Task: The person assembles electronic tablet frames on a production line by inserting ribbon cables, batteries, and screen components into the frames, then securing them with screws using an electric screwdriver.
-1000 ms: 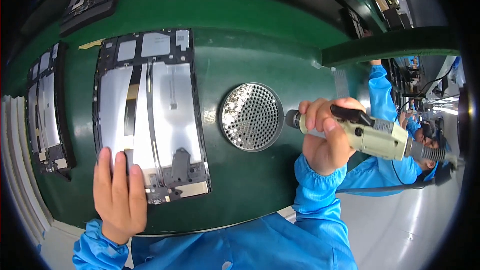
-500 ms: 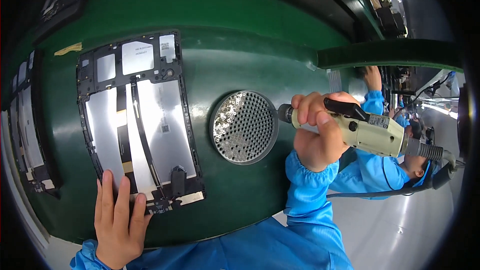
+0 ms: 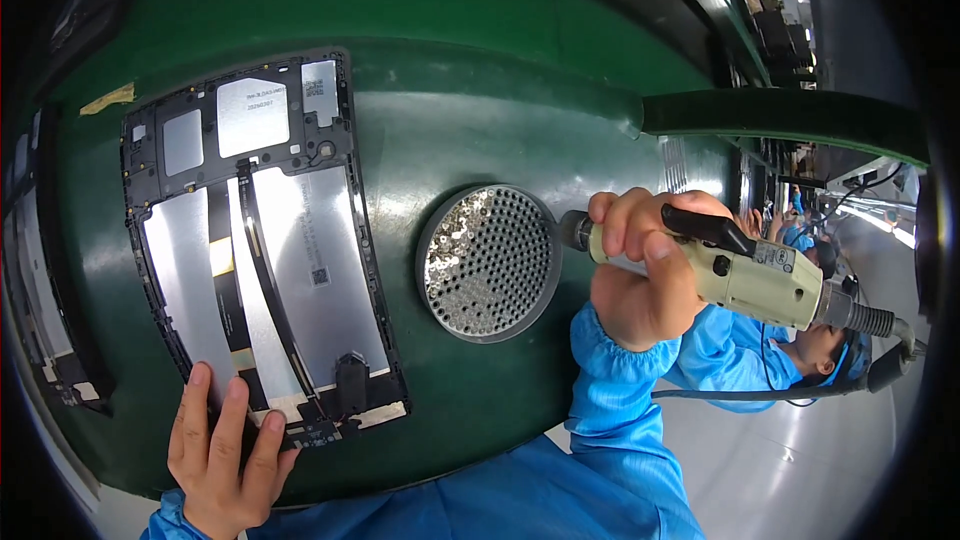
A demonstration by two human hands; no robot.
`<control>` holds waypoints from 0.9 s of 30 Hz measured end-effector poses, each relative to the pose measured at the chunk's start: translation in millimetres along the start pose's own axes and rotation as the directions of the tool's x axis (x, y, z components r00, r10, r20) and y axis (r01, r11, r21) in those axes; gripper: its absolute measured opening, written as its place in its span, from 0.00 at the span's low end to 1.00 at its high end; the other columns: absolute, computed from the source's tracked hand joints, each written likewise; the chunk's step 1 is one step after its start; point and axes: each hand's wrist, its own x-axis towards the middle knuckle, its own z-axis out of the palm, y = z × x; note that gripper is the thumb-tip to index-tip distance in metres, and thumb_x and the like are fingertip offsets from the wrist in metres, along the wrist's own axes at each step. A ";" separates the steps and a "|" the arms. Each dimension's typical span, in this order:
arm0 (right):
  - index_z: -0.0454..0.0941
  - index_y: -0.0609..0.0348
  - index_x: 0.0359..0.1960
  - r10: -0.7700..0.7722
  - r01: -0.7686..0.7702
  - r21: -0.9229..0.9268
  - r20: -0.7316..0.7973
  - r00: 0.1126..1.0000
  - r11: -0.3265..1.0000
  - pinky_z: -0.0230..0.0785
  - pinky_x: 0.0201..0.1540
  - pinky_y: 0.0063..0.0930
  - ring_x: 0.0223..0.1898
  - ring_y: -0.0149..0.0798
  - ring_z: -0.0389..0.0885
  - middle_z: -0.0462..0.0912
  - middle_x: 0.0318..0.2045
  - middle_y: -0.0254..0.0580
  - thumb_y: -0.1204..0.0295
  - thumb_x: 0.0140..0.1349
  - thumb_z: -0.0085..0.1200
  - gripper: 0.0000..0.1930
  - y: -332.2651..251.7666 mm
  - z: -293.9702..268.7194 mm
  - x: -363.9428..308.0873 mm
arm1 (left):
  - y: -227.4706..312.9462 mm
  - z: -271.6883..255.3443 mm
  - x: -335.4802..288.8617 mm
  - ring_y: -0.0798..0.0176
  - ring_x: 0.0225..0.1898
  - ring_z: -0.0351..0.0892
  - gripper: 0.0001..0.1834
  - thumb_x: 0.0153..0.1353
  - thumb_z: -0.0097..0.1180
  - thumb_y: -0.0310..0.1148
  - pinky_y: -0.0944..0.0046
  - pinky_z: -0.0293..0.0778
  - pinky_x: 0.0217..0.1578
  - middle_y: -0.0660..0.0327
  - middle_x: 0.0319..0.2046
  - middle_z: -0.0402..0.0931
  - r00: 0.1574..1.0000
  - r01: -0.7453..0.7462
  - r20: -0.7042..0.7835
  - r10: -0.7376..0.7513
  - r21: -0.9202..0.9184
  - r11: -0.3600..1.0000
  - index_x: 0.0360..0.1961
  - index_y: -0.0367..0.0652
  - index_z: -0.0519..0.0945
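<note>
An opened tablet (image 3: 340, 240) with silver battery panels and a black frame lies on the green work surface, slightly tilted. Along its lower left edge rest the fingertips of my left hand (image 3: 228, 460), fingers stretched out and apart. My right hand (image 3: 650, 270) is wrapped round a pale green electric screwdriver (image 3: 765, 285) with a black lever. It is held nearly level, its dark nose at the right rim of a round screw dish (image 3: 490, 265). Small shiny screws gather on the left of the dish's perforated plate. Whether nose and rim touch, I cannot tell.
A second opened tablet (image 3: 45, 280) lies at the far left. A yellowish tape scrap (image 3: 107, 99) is stuck near it. A green-covered rail (image 3: 780, 127) juts in at the right. Beyond my right arm sits a co-worker in blue (image 3: 740, 355). A dark cable (image 3: 750, 395) hangs from the screwdriver.
The tablet and my left hand appear slightly farther left in the picture. My right hand and the screwdriver have shifted slightly right, still beside the dish. The co-worker's hand has moved.
</note>
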 end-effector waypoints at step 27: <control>0.66 0.53 0.50 -0.033 0.033 -0.087 -0.004 0.999 0.996 0.63 0.33 0.41 0.23 0.37 0.70 0.69 0.20 0.37 0.73 0.57 0.53 0.19 -25.8 2.8 -2.2 | -12.4 23.0 -24.5 0.28 0.62 0.58 0.22 0.58 0.53 0.43 0.29 0.55 0.59 0.47 0.61 0.63 0.999 -0.004 -0.047 0.002 -0.053 0.999 0.54 0.54 0.74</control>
